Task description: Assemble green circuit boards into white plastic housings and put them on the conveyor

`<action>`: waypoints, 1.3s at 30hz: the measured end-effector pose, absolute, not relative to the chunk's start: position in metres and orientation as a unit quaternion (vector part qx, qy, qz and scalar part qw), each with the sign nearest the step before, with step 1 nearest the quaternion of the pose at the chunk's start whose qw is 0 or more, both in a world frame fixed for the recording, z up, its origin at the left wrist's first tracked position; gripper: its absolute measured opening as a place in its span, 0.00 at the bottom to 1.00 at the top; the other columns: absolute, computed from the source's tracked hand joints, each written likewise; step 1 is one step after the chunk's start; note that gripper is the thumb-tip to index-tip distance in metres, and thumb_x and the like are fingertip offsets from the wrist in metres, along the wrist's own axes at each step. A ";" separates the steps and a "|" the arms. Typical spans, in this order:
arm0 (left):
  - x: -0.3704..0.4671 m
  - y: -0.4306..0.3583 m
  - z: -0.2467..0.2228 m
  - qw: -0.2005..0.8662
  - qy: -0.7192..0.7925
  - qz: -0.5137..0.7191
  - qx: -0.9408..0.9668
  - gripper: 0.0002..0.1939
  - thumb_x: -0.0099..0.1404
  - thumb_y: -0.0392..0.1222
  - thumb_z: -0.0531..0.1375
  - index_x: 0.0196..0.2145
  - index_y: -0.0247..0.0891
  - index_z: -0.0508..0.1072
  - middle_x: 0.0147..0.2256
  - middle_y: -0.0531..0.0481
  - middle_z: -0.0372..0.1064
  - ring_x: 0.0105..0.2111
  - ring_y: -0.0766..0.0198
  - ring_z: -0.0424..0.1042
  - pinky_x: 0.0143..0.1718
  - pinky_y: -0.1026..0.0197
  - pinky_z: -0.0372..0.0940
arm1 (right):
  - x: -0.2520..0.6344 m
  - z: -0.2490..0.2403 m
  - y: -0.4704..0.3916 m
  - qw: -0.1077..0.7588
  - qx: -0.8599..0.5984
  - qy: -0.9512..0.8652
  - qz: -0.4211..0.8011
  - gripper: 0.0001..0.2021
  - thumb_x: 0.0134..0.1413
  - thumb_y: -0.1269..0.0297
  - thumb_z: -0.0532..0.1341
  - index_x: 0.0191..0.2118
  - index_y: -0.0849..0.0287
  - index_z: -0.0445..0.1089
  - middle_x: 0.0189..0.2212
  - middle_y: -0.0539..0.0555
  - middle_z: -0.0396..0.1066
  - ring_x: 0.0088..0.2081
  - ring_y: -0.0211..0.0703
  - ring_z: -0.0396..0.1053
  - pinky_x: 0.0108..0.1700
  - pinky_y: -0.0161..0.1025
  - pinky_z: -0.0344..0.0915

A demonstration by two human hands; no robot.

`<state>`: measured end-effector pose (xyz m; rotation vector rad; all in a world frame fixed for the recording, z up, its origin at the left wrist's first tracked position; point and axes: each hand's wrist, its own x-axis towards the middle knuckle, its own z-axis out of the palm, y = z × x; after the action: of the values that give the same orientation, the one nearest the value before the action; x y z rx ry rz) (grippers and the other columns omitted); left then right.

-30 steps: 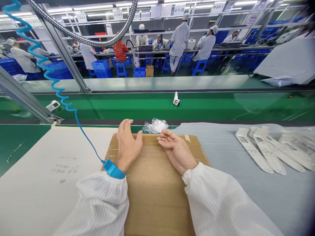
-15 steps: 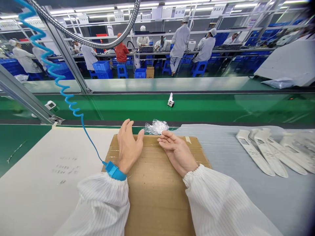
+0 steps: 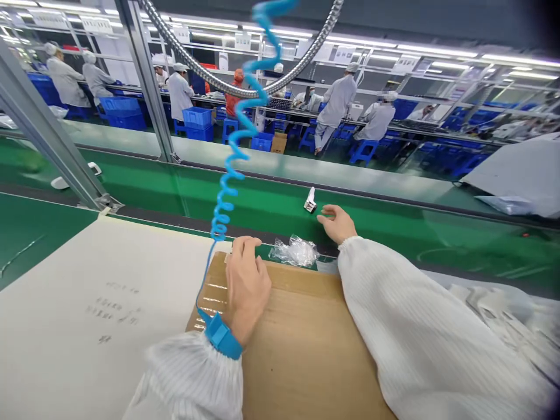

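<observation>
My right hand [image 3: 338,224] reaches out over the green conveyor belt [image 3: 262,201], fingers apart and holding nothing. Just left of its fingertips, and apart from them, lies a small white part with a dark end [image 3: 310,200]. My left hand [image 3: 248,277] is over the far left part of the brown cardboard [image 3: 306,332], its fingers loosely bent and apart, with nothing seen in them. A blue wrist strap [image 3: 223,336] with a coiled cord circles my left wrist. Between the hands, crumpled clear plastic [image 3: 295,251] sits beyond the cardboard's far edge.
White paper with handwriting [image 3: 109,280] covers the left of the bench. White flat parts [image 3: 499,315] lie at right, partly behind my sleeve. A blue coiled cord [image 3: 240,140] hangs in front, near a metal hose [image 3: 210,81]. A metal post [image 3: 149,81] rises at left. Co-workers sit beyond.
My right hand has moved forward from above the cardboard to the belt, close to the small white part. The left hand stays near the cardboard's far edge. The view has tilted.
</observation>
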<state>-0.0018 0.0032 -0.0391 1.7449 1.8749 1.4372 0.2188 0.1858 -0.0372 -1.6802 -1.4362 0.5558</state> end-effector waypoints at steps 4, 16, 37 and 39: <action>-0.001 0.005 -0.042 0.084 0.636 0.483 0.596 0.11 0.65 0.27 0.53 0.42 0.38 0.68 0.44 0.44 0.69 0.43 0.56 0.72 0.43 0.52 0.67 | 0.194 -0.055 0.229 0.386 -0.687 -0.592 0.168 0.20 0.48 0.64 0.63 0.50 0.60 0.71 0.50 0.63 0.73 0.49 0.55 0.69 0.57 0.52 0.60; 0.002 0.003 -0.037 -0.032 0.596 0.500 0.627 0.13 0.68 0.35 0.56 0.50 0.35 0.67 0.53 0.38 0.66 0.54 0.49 0.65 0.53 0.46 0.62 | 0.175 0.026 0.098 0.403 -0.489 -0.718 0.288 0.20 0.57 0.55 0.61 0.53 0.57 0.70 0.40 0.55 0.77 0.35 0.45 0.75 0.41 0.43 0.69; 0.017 -0.014 -0.028 0.026 0.422 0.476 0.771 0.20 0.68 0.31 0.54 0.57 0.39 0.65 0.55 0.46 0.70 0.57 0.59 0.65 0.59 0.52 0.53 | 0.168 0.049 -0.067 0.370 -0.476 -0.798 -0.007 0.13 0.60 0.69 0.59 0.50 0.55 0.72 0.36 0.51 0.78 0.34 0.45 0.74 0.40 0.44 0.67; 0.016 -0.014 -0.027 0.033 0.424 0.475 0.770 0.21 0.67 0.31 0.55 0.57 0.40 0.64 0.55 0.46 0.70 0.57 0.59 0.65 0.58 0.53 0.53 | 0.166 0.051 -0.068 0.374 -0.479 -0.794 0.020 0.14 0.60 0.68 0.59 0.51 0.54 0.71 0.40 0.52 0.78 0.36 0.46 0.74 0.41 0.45 0.68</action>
<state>0.0164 -0.0136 -0.0267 2.3701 1.3054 1.4623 0.1661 -0.0678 0.0507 -1.2270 -2.0321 0.0511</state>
